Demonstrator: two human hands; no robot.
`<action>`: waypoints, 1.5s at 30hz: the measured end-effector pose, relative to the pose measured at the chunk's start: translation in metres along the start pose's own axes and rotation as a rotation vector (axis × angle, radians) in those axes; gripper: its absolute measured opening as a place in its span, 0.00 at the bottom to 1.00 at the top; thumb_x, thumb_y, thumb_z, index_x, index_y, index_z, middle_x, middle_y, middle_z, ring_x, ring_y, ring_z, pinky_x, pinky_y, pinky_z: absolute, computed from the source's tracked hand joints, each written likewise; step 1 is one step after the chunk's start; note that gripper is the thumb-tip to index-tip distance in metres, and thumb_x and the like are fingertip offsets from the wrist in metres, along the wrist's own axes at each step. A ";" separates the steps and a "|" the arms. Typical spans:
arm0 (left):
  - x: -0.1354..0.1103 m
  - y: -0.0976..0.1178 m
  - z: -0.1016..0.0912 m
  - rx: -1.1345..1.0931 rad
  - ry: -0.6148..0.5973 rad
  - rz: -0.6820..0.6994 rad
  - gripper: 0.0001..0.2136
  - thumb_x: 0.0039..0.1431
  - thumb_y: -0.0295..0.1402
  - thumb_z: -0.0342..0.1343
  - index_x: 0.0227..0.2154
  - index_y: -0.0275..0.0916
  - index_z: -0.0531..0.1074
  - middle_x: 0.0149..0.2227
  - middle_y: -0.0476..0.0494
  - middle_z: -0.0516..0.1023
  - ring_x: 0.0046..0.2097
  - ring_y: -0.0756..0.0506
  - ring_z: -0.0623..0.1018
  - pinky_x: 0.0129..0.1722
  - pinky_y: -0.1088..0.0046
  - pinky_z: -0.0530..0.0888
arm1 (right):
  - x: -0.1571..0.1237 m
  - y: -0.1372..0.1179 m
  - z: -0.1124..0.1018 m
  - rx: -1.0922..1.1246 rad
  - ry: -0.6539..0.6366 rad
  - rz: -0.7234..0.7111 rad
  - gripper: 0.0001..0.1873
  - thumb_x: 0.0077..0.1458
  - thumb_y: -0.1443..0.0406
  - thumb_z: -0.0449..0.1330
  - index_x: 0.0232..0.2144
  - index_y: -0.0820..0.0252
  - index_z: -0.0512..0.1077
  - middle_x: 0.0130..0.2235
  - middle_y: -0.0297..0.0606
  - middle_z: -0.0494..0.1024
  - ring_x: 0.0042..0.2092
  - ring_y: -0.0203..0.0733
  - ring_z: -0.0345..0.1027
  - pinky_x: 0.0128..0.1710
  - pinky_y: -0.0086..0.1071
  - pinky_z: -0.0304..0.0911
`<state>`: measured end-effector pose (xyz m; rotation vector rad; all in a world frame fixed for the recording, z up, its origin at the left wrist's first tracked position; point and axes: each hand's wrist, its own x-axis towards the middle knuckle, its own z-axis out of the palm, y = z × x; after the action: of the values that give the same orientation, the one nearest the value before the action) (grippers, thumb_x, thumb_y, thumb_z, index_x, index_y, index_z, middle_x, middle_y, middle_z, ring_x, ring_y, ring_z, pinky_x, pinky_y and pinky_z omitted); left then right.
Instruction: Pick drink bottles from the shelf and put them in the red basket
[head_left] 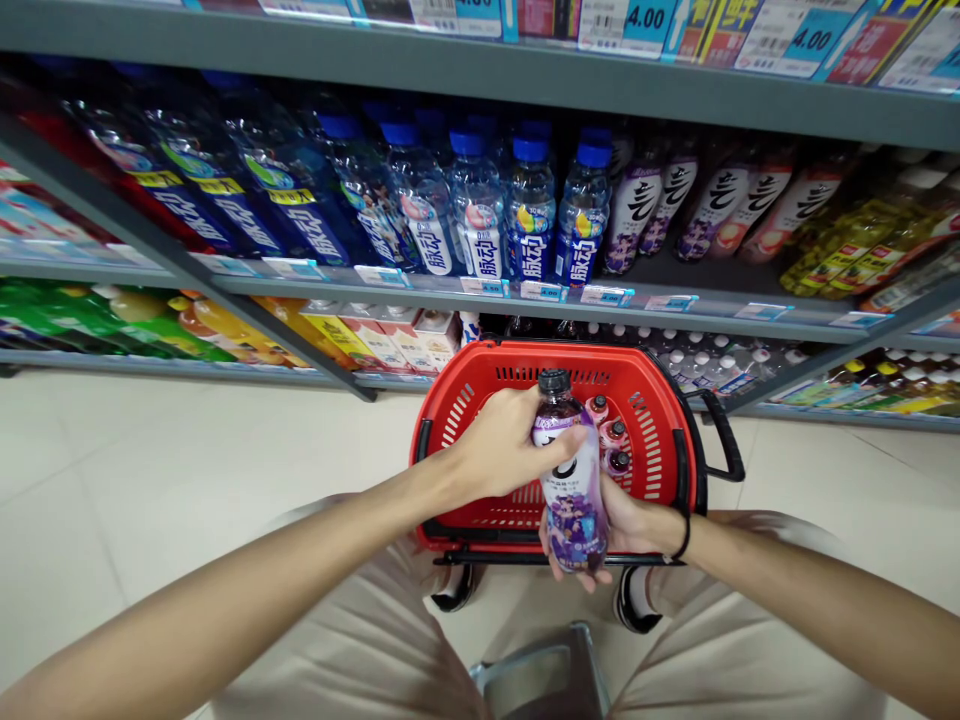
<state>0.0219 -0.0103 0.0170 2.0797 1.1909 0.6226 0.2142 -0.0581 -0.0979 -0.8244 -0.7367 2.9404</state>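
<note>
Your left hand grips the purple-labelled bottle below its cap; your right hand cups its lower part, over the red basket. Probably it is full, thus rather heavy, smooth, slightly soft; better hold it around the middle.

The one camera sits on the shopper's own head, as I see it; it faces forward and steeply down, over the trousered legs and the pale floor; the left hand and right hand come close beneath it, mid-view; the red basket lies just beyond them; the shelves stand farther off, cut by the top edge.
</note>
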 end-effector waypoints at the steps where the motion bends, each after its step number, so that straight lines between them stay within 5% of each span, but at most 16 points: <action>1: 0.000 0.000 0.000 -0.001 -0.003 -0.005 0.20 0.60 0.51 0.51 0.33 0.36 0.73 0.29 0.44 0.78 0.28 0.45 0.76 0.30 0.70 0.70 | 0.000 0.000 0.000 0.000 0.000 -0.002 0.58 0.53 0.32 0.17 0.34 0.68 0.71 0.26 0.52 0.75 0.20 0.42 0.69 0.16 0.32 0.64; 12: 0.004 -0.004 -0.002 -0.058 0.018 0.019 0.21 0.63 0.49 0.50 0.34 0.34 0.76 0.30 0.44 0.79 0.30 0.46 0.75 0.31 0.71 0.69 | -0.001 -0.003 0.005 -0.059 0.007 -0.036 0.59 0.52 0.32 0.17 0.38 0.69 0.71 0.25 0.50 0.76 0.18 0.39 0.66 0.13 0.27 0.58; 17: 0.015 -0.018 -0.008 -0.260 0.090 -0.130 0.22 0.61 0.51 0.52 0.37 0.33 0.76 0.30 0.45 0.77 0.30 0.47 0.74 0.28 0.73 0.68 | -0.011 -0.019 0.011 -0.084 -0.010 -0.144 0.52 0.56 0.33 0.25 0.37 0.69 0.71 0.27 0.51 0.78 0.18 0.41 0.68 0.14 0.28 0.60; 20: 0.025 -0.032 -0.010 -0.434 0.189 -0.249 0.23 0.58 0.53 0.54 0.29 0.34 0.72 0.26 0.46 0.74 0.27 0.48 0.72 0.27 0.74 0.66 | -0.022 -0.034 0.018 -0.028 0.031 -0.282 0.45 0.60 0.36 0.34 0.38 0.69 0.71 0.28 0.51 0.79 0.22 0.45 0.73 0.18 0.30 0.65; 24: 0.037 -0.049 -0.013 -0.684 0.252 -0.393 0.23 0.56 0.54 0.56 0.26 0.35 0.70 0.26 0.44 0.75 0.28 0.47 0.73 0.29 0.73 0.70 | -0.036 -0.053 0.028 -0.020 0.165 -0.513 0.33 0.61 0.43 0.46 0.39 0.68 0.72 0.32 0.51 0.80 0.31 0.48 0.77 0.23 0.32 0.70; 30: 0.044 -0.062 -0.019 -1.000 0.278 -0.441 0.17 0.58 0.48 0.58 0.35 0.35 0.72 0.32 0.45 0.79 0.33 0.46 0.77 0.36 0.72 0.75 | -0.039 -0.056 0.028 -0.364 0.532 -0.738 0.28 0.57 0.46 0.61 0.45 0.65 0.69 0.36 0.42 0.79 0.26 0.37 0.71 0.25 0.32 0.70; 33: 0.042 -0.060 -0.022 -1.077 0.195 -0.445 0.19 0.60 0.47 0.59 0.40 0.34 0.75 0.37 0.41 0.82 0.38 0.44 0.79 0.40 0.70 0.76 | -0.036 -0.048 0.020 -0.603 0.739 -0.844 0.32 0.50 0.51 0.70 0.52 0.59 0.66 0.48 0.43 0.77 0.40 0.41 0.75 0.38 0.34 0.73; 35: 0.039 -0.056 -0.024 -1.063 0.143 -0.432 0.22 0.61 0.49 0.58 0.44 0.32 0.76 0.40 0.37 0.83 0.40 0.43 0.80 0.41 0.69 0.76 | -0.037 -0.045 0.017 -0.745 0.839 -0.875 0.36 0.47 0.53 0.73 0.53 0.56 0.64 0.51 0.43 0.76 0.48 0.44 0.74 0.46 0.36 0.71; 40: 0.036 -0.051 -0.023 -1.034 0.124 -0.425 0.26 0.61 0.50 0.58 0.49 0.31 0.77 0.44 0.36 0.83 0.42 0.42 0.81 0.41 0.70 0.77 | -0.055 -0.052 0.015 -1.085 1.044 -0.851 0.42 0.43 0.49 0.74 0.55 0.54 0.60 0.50 0.42 0.76 0.49 0.48 0.74 0.48 0.38 0.69; 45: 0.040 -0.060 -0.022 -1.019 0.117 -0.378 0.26 0.63 0.50 0.57 0.53 0.31 0.76 0.50 0.34 0.81 0.45 0.42 0.81 0.42 0.69 0.79 | -0.070 -0.065 0.007 -1.189 1.071 -0.924 0.40 0.43 0.50 0.73 0.54 0.55 0.63 0.52 0.44 0.75 0.49 0.49 0.74 0.50 0.40 0.68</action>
<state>-0.0075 0.0540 -0.0089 0.9541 0.9740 0.9168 0.2631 -0.0116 -0.0299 -1.2906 -1.8842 0.8353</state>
